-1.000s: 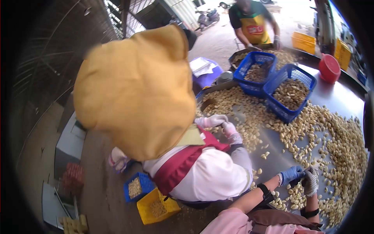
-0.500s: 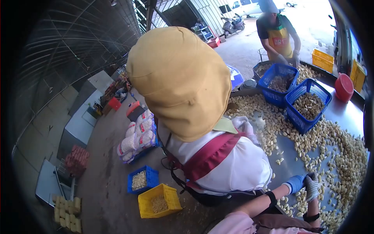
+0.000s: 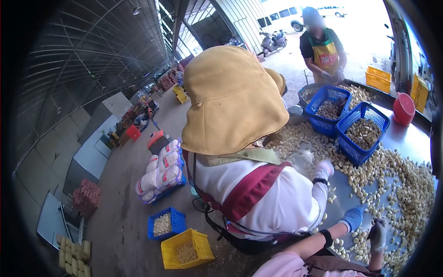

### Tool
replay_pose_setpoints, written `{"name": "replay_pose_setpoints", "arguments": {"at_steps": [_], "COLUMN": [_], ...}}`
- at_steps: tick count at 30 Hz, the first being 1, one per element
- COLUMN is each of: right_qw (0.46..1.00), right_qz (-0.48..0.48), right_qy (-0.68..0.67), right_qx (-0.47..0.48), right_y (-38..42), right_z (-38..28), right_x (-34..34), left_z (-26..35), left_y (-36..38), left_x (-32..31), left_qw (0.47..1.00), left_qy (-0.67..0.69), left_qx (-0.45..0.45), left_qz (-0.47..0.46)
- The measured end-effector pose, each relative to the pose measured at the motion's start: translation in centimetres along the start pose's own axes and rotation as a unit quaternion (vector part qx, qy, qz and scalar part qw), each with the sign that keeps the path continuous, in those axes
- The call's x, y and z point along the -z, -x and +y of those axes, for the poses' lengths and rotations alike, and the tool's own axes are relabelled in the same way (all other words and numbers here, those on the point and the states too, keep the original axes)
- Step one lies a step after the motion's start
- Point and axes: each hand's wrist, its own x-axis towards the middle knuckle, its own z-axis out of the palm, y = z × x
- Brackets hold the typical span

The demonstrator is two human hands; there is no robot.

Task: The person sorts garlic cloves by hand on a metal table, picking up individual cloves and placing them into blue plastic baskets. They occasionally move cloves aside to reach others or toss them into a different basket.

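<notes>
My left hand [image 3: 353, 218], in a blue glove, is over the metal table [image 3: 340, 188] with its fingers pressed together; what it holds is hidden. To its right, my right hand [image 3: 378, 234], in a grey-white glove with dark fingertips, is bent upward with its fingers closed; their contents cannot be made out. Pale clove-like pieces [image 3: 410, 184] lie around both hands and spread thickly along the right side. Farther up the table stand two blue baskets [image 3: 360, 148] [image 3: 323, 123] of similar pieces.
A person in a tan hat [image 3: 230, 106] stands close on the left, a gloved hand [image 3: 324, 170] over the table. Another person in a yellow apron [image 3: 325, 57] works at the far end. A red bowl [image 3: 404, 109], filled sacks [image 3: 159, 171], and a yellow crate [image 3: 187, 249] are also around.
My hands have moved apart from each other. The person in the tan hat has shifted right and stretched a gloved hand over the table. The far person's hands have drawn together.
</notes>
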Motion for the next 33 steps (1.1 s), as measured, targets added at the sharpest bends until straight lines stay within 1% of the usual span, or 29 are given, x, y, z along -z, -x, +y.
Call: {"name": "replay_pose_setpoints", "arguments": {"at_steps": [1,2,3,5,6,7,8,9,10,12,13,15,16,17,18,19,20,21,22,23,24,26,29,30,31,32,33], "right_qw": [0.999,0.996,0.967,0.927,0.902,0.878,0.86,0.844,0.834,0.827,0.825,0.832,0.836,0.84,0.832,0.819,0.777,0.778,0.792,0.793,0.782,0.768,0.772,0.779,0.785,0.791,0.801], "right_qz": [-0.005,-0.026,0.028,-0.068,-0.114,-0.155,-0.18,-0.201,-0.213,-0.223,-0.226,-0.205,-0.182,-0.138,-0.077,-0.013,0.11,0.108,0.116,0.123,0.118,0.036,-0.151,-0.204,-0.265,-0.322,-0.366], "right_qy": [0.045,0.075,0.228,0.337,0.382,0.415,0.438,0.456,0.467,0.481,0.487,0.499,0.509,0.522,0.549,0.573,0.613,0.612,0.6,0.589,0.586,0.589,0.551,0.53,0.508,0.485,0.462], "right_qx": [-0.011,-0.035,-0.108,-0.151,-0.167,-0.18,-0.19,-0.2,-0.2,-0.189,-0.176,-0.128,-0.094,-0.052,-0.014,0.021,0.092,0.091,-0.002,-0.096,-0.175,-0.249,-0.277,-0.267,-0.236,-0.188,-0.102], "right_y": [1.4,2.6,4.0,8.1,9.3,10.6,11.5,12.0,12.3,12.2,12.0,11.1,10.6,10.3,10.4,10.5,10.4,10.4,10.3,10.1,10.1,9.4,7.1,6.0,4.7,3.3,1.8], "right_z": [-1.2,-1.8,-3.5,-5.8,-6.2,-6.8,-7.0,-6.7,-6.5,-5.8,-5.3,-4.3,-3.5,-2.8,-2.2,-1.6,-0.6,-0.1,0.6,1.4,1.9,4.4,7.4,8.2,9.4,10.4,11.2], "right_x": [0.5,2.3,2.2,4.1,4.9,5.6,6.0,5.9,6.1,6.3,6.4,7.0,7.3,7.8,8.7,9.7,11.2,13.2,15.7,18.2,18.8,17.5,10.4,8.3,6.2,3.9,2.1], "left_z": [-3.2,-5.1,-4.4,-1.2,-2.9,-5.9,-7.5,-5.3,-1.5,1.6,2.6,3.3,2.6,1.3,0.9,0.5,0.3,0.0,-0.2,-0.4,-0.6,-0.3,0.6,0.8,0.7,0.4,-0.8], "left_y": [-1.9,-2.8,-2.1,0.6,-0.5,-2.4,-3.4,-1.9,0.6,3.5,4.5,6.1,6.3,6.2,6.3,6.4,6.6,6.8,7.0,7.0,7.1,7.2,7.7,8.1,8.4,8.7,8.5], "left_x": [-1.1,-1.5,-0.1,4.6,1.8,-3.3,-5.9,-5.2,-4.0,-4.9,-5.2,-5.7,-6.1,-6.5,-6.1,-5.7,-5.1,-4.6,-4.4,-4.3,-4.1,-4.1,-2.5,-1.6,-0.3,0.9,1.6], "left_qw": [0.992,0.966,0.966,0.977,0.977,0.983,0.98,0.979,0.97,0.944,0.943,0.893,0.892,0.879,0.864,0.871,0.87,0.874,0.877,0.877,0.877,0.885,0.889,0.888,0.901,0.914,0.925], "left_qy": [-0.051,-0.101,-0.101,-0.171,-0.171,-0.174,-0.176,-0.145,-0.112,-0.06,-0.058,-0.088,-0.088,-0.086,-0.084,-0.074,-0.076,-0.07,-0.063,-0.05,-0.053,-0.039,-0.083,-0.082,-0.104,-0.123,-0.16], "left_qx": [-0.012,-0.024,-0.022,0.06,0.062,-0.015,-0.092,-0.124,-0.156,-0.193,-0.195,-0.214,-0.213,-0.209,-0.205,-0.178,-0.177,-0.169,-0.161,-0.155,-0.154,-0.134,-0.124,-0.129,-0.116,-0.101,-0.077], "left_qz": [0.119,0.235,0.236,0.11,0.109,0.062,0.015,-0.066,-0.148,-0.261,-0.264,-0.386,-0.388,-0.42,-0.453,-0.453,-0.454,-0.451,-0.448,-0.451,-0.452,-0.443,-0.434,-0.434,-0.404,-0.372,-0.336]}}
